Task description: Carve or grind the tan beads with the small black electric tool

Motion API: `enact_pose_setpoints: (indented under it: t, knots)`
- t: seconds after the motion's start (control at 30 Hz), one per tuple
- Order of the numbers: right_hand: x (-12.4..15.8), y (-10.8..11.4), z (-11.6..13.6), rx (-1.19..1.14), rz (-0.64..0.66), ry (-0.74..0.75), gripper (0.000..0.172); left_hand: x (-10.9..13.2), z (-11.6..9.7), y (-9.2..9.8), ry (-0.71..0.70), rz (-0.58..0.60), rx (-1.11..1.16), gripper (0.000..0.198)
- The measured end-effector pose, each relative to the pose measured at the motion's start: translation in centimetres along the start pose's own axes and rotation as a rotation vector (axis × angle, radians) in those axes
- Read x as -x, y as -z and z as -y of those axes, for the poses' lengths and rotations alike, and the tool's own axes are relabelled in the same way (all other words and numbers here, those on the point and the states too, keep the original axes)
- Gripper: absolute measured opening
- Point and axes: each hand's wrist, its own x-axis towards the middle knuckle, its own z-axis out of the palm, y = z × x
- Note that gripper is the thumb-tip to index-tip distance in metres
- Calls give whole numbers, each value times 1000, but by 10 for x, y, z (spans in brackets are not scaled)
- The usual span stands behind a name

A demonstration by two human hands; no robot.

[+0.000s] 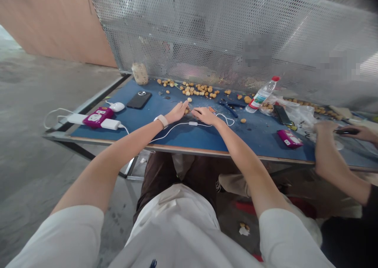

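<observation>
Blue covers the tabletop [177, 136], and the person's two bare hands meet near its middle, just apart. The left hand [178, 111], with a pale band [161, 121] on its wrist, lies with fingers close together and reaching forward. The right hand [205, 115] faces it with fingers bent inward. A small brown piece [186, 111] shows between them, right beside the left fingers; I cannot tell whether either hand grips it.

An orange piece [211, 109] lies just beyond the right hand, and pliers [228, 107] with dark blue handles rest farther right. A white cable [193, 123] with a small inline block runs in front of both hands. Behind them, tan, nut-like balls [203, 90] are spread along the foot of a perforated metal panel [177, 31].

At the left are a black smartphone [139, 100], a white mouse-shaped device [117, 107] and a purple packet [99, 117] between two white bars. At the right, a red-capped clear bottle [260, 97] leans beside a crumpled plastic bag [299, 112]; another purple packet [289, 138] sits nearer. Beyond it, a co-worker's hand [351, 133] holds a dark-handled tool [345, 131].
</observation>
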Motion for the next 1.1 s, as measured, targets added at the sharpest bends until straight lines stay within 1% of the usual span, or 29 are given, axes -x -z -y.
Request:
enact_pose_setpoints:
  t: [0.17,0.4,0.57,0.67,0.87,1.1]
  knots:
    - [0,0,1,4,1,3,69,1,-3,-1,15,-8,2,76]
    - [0,1,0,3,1,-8,70,3,-5,-1,-5,-8,-11,75]
    - [-1,0,1,-19,-14,-30,70,2,-3,-1,9,-26,-9,70]
    - [-1,-1,2,-27,-16,-28,70,2,-3,-2,45,-29,39,71]
    - [-1,-2,3,-30,-27,-39,71,3,-4,-4,106,-20,224,72]
    - [-2,-2,3,-9,-23,-35,71,4,-3,-4,100,28,350,75]
